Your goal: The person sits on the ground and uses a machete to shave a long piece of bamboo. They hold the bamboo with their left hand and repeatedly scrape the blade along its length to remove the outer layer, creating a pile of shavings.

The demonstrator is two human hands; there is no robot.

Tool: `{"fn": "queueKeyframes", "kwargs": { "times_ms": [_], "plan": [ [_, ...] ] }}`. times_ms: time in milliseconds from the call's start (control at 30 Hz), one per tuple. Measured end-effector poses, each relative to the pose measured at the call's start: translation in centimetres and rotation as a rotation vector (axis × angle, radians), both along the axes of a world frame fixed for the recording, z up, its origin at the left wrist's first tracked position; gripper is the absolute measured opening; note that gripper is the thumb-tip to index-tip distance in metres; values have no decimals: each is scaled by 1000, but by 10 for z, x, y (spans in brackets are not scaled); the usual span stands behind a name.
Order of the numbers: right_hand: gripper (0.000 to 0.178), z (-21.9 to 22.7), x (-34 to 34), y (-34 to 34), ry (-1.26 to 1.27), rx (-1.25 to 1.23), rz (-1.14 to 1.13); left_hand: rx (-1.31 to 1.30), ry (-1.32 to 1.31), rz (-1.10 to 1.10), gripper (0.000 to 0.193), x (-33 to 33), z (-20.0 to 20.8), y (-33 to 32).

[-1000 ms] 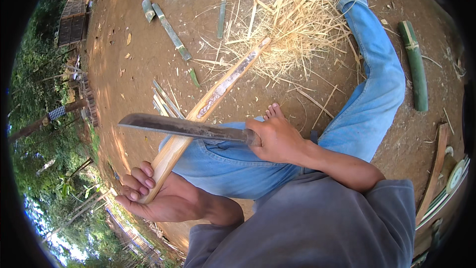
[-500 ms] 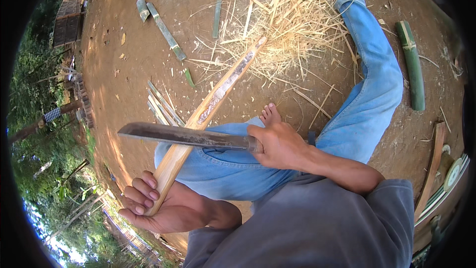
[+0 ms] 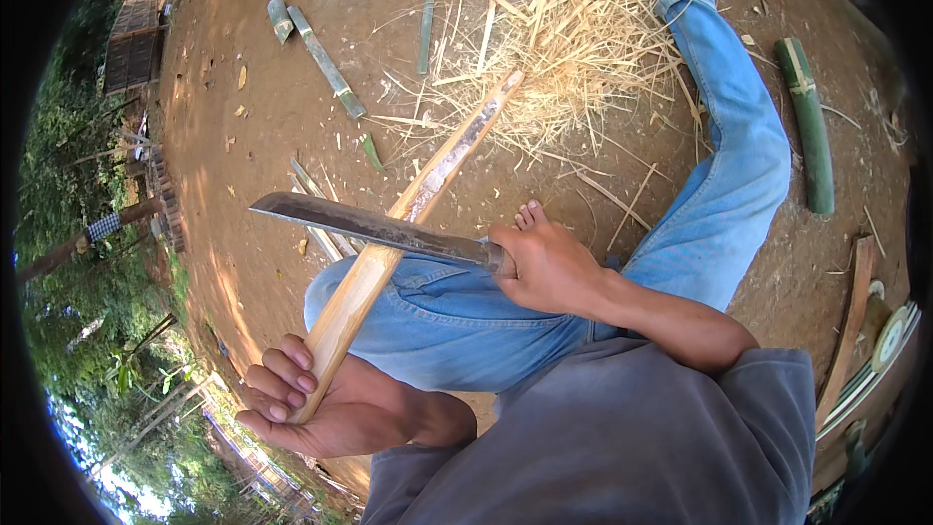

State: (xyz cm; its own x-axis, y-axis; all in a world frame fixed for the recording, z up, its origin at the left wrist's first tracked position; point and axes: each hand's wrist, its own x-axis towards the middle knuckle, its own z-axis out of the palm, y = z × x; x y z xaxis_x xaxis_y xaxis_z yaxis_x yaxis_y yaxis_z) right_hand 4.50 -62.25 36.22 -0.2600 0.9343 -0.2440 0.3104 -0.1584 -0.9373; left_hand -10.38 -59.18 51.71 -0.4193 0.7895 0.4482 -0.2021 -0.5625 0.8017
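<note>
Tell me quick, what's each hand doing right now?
Left hand: closed around the near end of the bamboo strip.
Right hand: closed on the handle of the big knife, blade lying across the strip.

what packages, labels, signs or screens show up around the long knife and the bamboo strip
None in view: no package, label, sign or screen.
Only the left hand gripping a pale split bamboo strip, the right hand holding a long dark metal knife across it, and bare brown dirt ground.
</note>
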Motion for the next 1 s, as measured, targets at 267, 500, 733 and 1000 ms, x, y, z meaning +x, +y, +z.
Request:
{"fn": "queueKeyframes", "kwargs": {
  "times_ms": [267,500,733,1000],
  "plan": [
    [22,-26,0,-4,54,87,-128,38,6,-12,40,12,1,-5],
    [26,-18,3,-4,-13,137,-75,28,-1,-46,40,16,3,-6],
    [26,-21,9,-7,-75,245,-148,43,-10,-54,40,17,-1,-4],
    [19,-21,11,-8,-113,242,-104,35,-9,-24,40,20,1,-3]
  ]
}}
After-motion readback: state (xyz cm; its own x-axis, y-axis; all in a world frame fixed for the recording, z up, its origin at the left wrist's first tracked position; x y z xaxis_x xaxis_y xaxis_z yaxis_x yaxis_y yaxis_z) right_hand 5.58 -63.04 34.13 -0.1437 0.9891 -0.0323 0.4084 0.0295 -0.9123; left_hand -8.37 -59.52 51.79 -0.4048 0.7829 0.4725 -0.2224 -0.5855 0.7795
